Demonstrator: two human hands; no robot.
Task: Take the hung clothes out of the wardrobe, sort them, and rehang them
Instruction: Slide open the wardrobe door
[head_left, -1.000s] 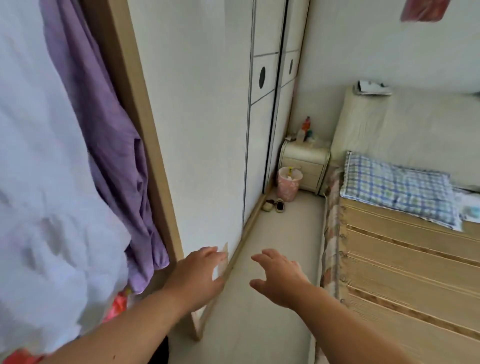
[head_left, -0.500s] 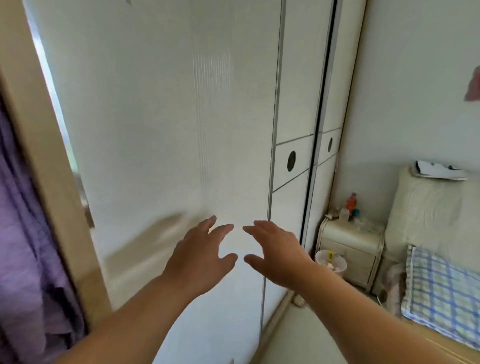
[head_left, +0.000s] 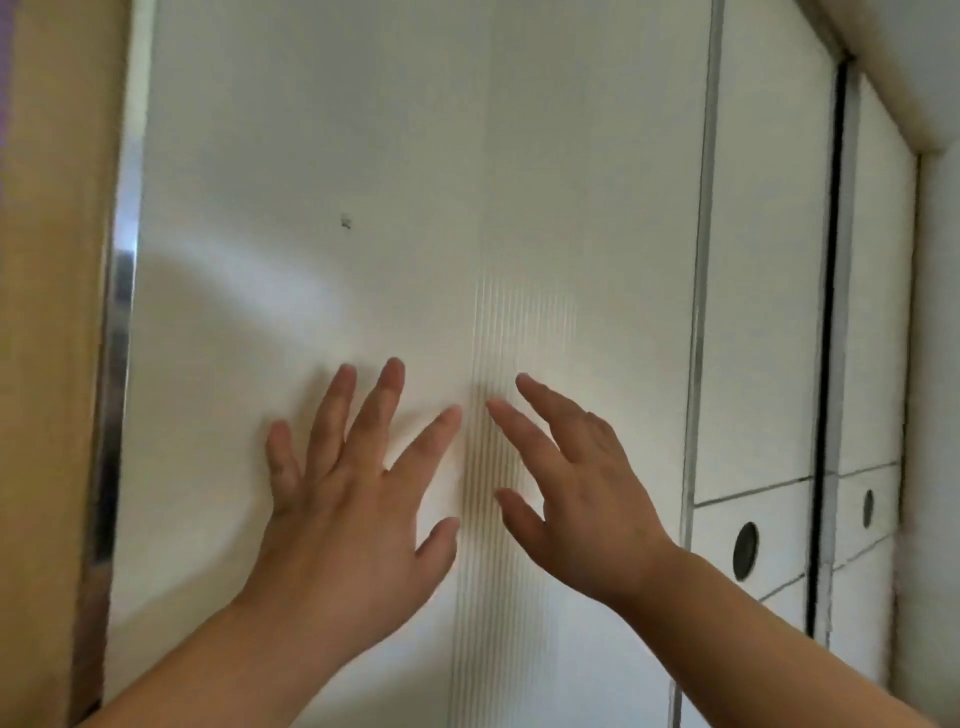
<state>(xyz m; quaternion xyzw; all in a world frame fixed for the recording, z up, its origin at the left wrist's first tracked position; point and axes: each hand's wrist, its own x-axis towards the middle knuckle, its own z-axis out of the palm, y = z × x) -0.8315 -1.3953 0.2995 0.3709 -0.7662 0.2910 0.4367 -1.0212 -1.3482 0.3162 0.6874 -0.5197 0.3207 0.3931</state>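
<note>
White sliding wardrobe door (head_left: 389, 182) fills nearly the whole view, smooth and faintly ribbed down its middle; a metal edge strip (head_left: 122, 312) runs along its left side, hard against a wooden post (head_left: 52, 312); to the right sit further panels with round pull holes (head_left: 746, 551) and a dark gap (head_left: 826, 364) between two of them.

Left hand (head_left: 343, 509) lies spread on the door, fingers straight and splayed, gripping nothing; right hand (head_left: 582, 499) is just beside it, fingers straight and angled towards the same panel, also empty; whether its fingertips touch the surface I cannot tell.

Hung clothes are not in view; only a thin purple sliver (head_left: 4, 78) shows at the far left edge beyond the post, and whether it is cloth I cannot say; by my judgement the garments hang inside, behind this door or past the post.

The panel looks stiff and slippery, so flat palms must rely on friction; the edge strip or a pull hole would likely give a surer hold for sliding it. The clothes themselves should be light, soft and limp; best taken by the hanger hook or neck, not by loose fabric, which would slip off.
</note>
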